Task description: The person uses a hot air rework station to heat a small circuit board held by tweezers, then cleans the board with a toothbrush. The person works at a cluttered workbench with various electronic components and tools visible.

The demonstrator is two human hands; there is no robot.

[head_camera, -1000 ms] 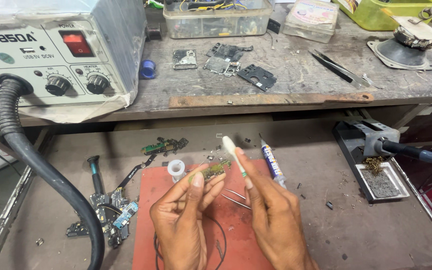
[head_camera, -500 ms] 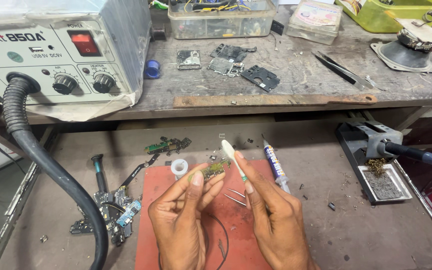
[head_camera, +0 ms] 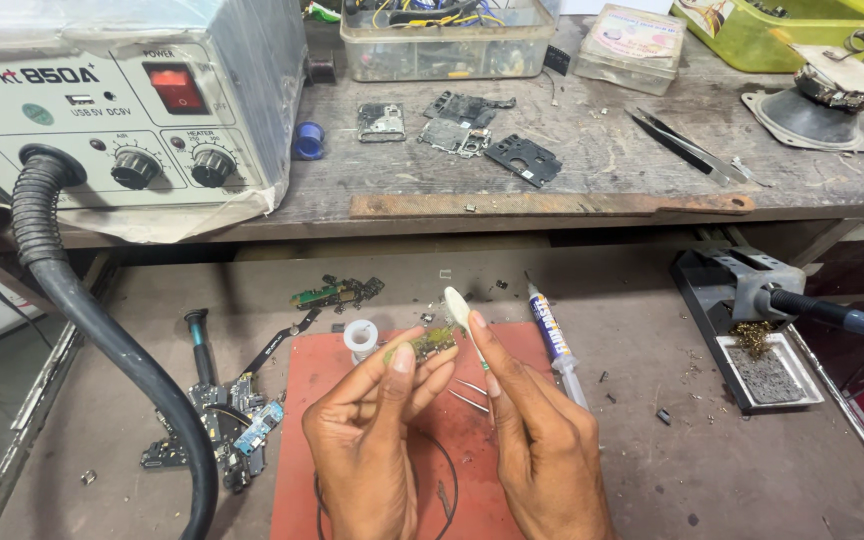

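My left hand [head_camera: 367, 445] pinches a small green circuit board [head_camera: 430, 342] between thumb and fingers, just above a red work mat [head_camera: 297, 450]. My right hand [head_camera: 542, 445] grips a thin white brush-like tool [head_camera: 459, 311], its pale tip touching the board's right end. Metal tweezers [head_camera: 467, 393] lie on the mat under the hands. A small white solder spool [head_camera: 360, 337] stands at the mat's upper left corner.
A syringe of paste [head_camera: 555, 345] lies right of the mat. The grey hot-air station [head_camera: 117, 110] sits upper left, its black hose [head_camera: 102, 350] curving down. Loose boards [head_camera: 227, 430] lie left; a soldering iron stand [head_camera: 752, 340] right. Phone parts [head_camera: 472, 135] and tweezers [head_camera: 687, 147] rest on the shelf.
The view has shifted slightly. Both hands stay together over the mat, still holding the board and the tool.
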